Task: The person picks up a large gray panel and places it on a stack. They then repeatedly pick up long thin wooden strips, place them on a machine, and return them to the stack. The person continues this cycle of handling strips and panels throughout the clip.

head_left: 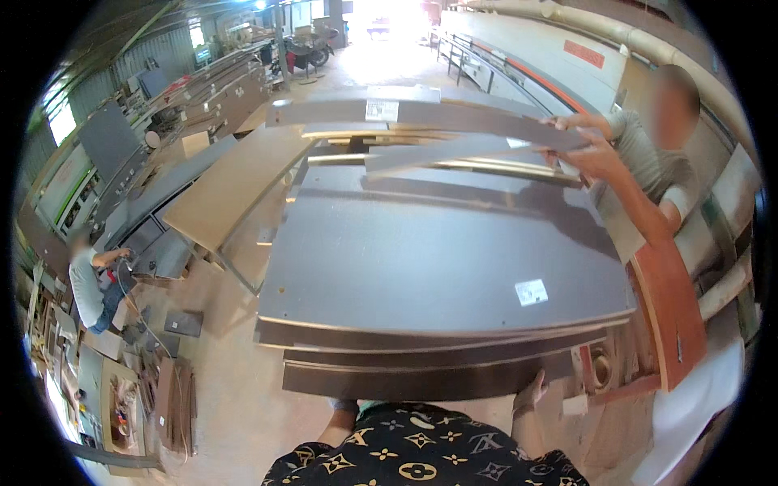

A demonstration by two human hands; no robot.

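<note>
Your right hand (532, 392) grips the dark board (405, 382) near its right end, at the near side of the stacked panels (438, 251); your left hand (344, 404) is mostly hidden, its hold unclear; likely stiff, weighty, slick: support both ends.

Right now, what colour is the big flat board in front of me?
The big flat board is grey, best seen in the head view.
</note>
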